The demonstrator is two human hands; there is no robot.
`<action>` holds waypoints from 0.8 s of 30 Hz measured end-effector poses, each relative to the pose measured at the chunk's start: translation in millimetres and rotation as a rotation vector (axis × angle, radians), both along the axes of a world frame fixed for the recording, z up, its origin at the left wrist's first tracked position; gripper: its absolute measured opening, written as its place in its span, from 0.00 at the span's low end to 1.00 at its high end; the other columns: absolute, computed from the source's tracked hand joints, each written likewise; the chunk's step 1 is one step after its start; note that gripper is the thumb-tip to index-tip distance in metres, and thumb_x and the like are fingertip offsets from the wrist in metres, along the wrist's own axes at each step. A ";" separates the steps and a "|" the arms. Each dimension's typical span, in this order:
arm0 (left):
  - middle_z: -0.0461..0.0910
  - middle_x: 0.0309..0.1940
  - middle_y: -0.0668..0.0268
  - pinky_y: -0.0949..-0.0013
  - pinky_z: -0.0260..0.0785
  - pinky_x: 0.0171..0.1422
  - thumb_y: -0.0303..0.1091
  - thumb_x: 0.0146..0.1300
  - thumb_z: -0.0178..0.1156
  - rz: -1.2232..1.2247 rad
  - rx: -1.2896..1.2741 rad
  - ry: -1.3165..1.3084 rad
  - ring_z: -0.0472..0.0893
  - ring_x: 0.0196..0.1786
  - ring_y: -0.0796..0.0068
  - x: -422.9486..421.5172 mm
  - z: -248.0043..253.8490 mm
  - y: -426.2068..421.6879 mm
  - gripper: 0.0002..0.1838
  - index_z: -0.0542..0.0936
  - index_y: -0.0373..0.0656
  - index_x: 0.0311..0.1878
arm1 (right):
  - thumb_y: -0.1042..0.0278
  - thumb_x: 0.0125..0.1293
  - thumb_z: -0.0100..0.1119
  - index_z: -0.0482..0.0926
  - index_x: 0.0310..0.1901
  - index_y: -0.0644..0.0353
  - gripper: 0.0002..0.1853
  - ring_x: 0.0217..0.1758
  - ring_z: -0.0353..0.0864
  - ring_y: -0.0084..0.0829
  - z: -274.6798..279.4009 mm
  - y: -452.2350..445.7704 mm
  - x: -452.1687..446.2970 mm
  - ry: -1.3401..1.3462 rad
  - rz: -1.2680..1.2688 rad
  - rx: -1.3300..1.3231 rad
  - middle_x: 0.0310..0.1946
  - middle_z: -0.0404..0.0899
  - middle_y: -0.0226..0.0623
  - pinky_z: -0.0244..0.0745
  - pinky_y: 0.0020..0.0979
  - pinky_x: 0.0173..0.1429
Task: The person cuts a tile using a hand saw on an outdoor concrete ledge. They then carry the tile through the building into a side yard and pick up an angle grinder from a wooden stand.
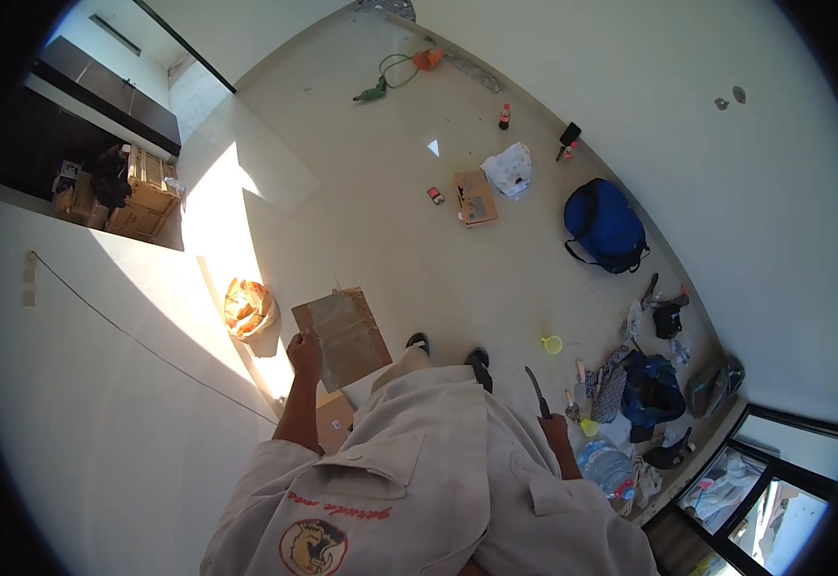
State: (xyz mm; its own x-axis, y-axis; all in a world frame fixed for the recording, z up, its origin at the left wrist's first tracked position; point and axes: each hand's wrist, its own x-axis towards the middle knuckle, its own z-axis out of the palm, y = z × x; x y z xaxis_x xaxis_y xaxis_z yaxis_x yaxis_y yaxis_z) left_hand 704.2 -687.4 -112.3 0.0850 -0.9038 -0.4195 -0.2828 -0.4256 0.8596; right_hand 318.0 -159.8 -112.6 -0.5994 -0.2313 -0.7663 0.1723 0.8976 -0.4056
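Observation:
My left hand (305, 357) is closed on the left edge of a flat brown board (344, 338), which looks like cardboard with a greyish middle. The board hangs tilted in front of me, left of my feet. On the right, my right hand (555, 430) is wrapped round the handle of a knife (537, 389) with a dark curved blade that points up and away from me. The knife and the board are well apart. Below the board, a brown cardboard box (334, 420) is partly hidden by my left arm.
A paper sack (249, 309) stands by the left wall. Ahead lie an open carton (476, 199), white paper (508, 171) and a green power tool (371, 93). Along the right wall are a blue bag (606, 226), a yellow cup (553, 345) and a water jug (604, 465).

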 end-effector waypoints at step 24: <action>0.87 0.27 0.58 0.60 0.77 0.42 0.40 0.70 0.64 0.331 -0.156 -0.380 0.85 0.33 0.69 55.2 36.3 90.6 0.17 0.87 0.33 0.35 | 0.65 0.62 0.69 0.73 0.29 0.56 0.13 0.12 0.70 0.24 -46.1 -87.6 -85.1 -0.249 0.132 -0.102 0.15 0.70 0.26 0.64 0.31 0.15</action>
